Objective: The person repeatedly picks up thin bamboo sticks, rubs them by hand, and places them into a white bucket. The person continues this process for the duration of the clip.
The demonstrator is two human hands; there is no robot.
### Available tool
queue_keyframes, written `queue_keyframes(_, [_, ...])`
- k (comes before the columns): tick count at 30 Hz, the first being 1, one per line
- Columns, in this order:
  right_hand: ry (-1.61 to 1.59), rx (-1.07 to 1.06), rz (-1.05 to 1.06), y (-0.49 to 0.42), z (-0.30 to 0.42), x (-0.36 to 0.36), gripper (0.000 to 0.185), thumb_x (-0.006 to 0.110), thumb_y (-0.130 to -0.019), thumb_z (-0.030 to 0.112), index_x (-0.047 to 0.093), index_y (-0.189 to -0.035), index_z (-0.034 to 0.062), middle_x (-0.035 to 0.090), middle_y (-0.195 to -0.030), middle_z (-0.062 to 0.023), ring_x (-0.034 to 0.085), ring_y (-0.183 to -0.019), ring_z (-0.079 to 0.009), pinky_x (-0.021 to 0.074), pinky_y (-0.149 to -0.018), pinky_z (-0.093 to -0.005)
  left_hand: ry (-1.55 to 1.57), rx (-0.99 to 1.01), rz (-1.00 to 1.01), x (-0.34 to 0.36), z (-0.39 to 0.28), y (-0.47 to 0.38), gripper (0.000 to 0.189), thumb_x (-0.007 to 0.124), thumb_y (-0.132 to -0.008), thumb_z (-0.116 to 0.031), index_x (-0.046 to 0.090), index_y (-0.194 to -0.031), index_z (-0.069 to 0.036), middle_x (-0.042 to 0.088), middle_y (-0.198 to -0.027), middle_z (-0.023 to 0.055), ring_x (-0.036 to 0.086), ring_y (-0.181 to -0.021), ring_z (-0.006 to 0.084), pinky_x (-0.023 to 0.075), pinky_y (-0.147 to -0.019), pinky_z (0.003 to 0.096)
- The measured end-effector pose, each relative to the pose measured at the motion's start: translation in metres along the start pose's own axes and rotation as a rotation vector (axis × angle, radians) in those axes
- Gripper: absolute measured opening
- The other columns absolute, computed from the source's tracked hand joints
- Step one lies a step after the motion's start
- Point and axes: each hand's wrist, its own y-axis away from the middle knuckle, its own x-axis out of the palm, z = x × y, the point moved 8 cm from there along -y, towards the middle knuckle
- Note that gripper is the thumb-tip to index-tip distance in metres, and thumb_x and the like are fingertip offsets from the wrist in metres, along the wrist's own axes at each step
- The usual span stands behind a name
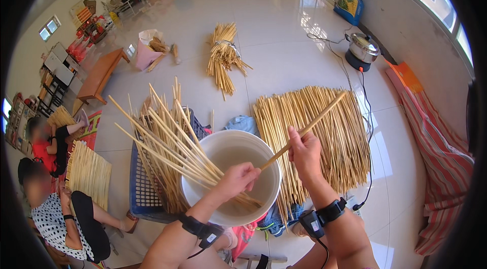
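Observation:
One straw-coloured plant stalk (323, 113) slants up to the right over a white plastic bucket (277, 189). My left hand (239, 179) pinches its lower end above the bucket's mouth. Farther up, my right hand (305, 151) is closed around the same stalk, thumb along it. Pale stalks (179, 141) lean out of the bucket to the left, their lower ends in cloudy liquid. To the right of the bucket spreads a thick layer of stalks (312, 136) laid side by side. More stalks (163, 189) stand in a blue plastic crate (146, 195) on the left.
A tied stalk bundle (224, 52) lies on the tiled floor ahead. At right are a corded metal pot (363, 48), its cable (367, 98) and striped fabric (437, 147). Two seated people (57, 215) handle stalk mats (91, 174) at left, near a wooden bench (99, 75).

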Motion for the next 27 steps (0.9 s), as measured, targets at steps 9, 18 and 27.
queue_keyframes(9, [0.017, 0.04, -0.001, -0.005, -0.001, 0.002, 0.034, 0.058, -0.096, 0.028, 0.052, -0.072, 0.0054, 0.048, -0.051, 0.0008, 0.043, -0.037, -0.0058, 0.0327, -0.033, -0.0198, 0.109, -0.044, 0.036, 0.002, -0.005, 0.001, 0.026, 0.051, -0.099, -0.023, 0.059, -0.092, 0.001, 0.055, -0.067, 0.0013, 0.045, -0.054, 0.0062, 0.0364, -0.05, 0.0209])
queue_keyframes(18, [0.034, 0.058, 0.01, -0.004, -0.012, 0.003, 0.033, 0.06, -0.095, 0.027, 0.051, -0.071, 0.005, 0.047, -0.052, 0.0015, 0.042, -0.037, -0.0054, 0.0312, -0.033, -0.0201, 0.161, 0.031, 0.119, 0.013, -0.009, 0.004, 0.019, 0.049, -0.1, -0.017, 0.057, -0.104, -0.001, 0.058, -0.078, 0.0001, 0.042, -0.06, 0.0054, 0.0356, -0.055, 0.0192])
queue_keyframes(27, [0.049, 0.046, 0.15, 0.006, -0.014, 0.027, 0.037, 0.059, -0.095, 0.032, 0.053, -0.074, 0.003, 0.051, -0.052, -0.0018, 0.047, -0.04, -0.0085, 0.0352, -0.036, -0.0236, -0.102, -0.08, -0.07, 0.001, 0.024, -0.006, 0.041, 0.048, -0.099, -0.037, 0.058, -0.079, -0.003, 0.05, -0.061, -0.0008, 0.044, -0.054, 0.0072, 0.035, -0.049, 0.025])
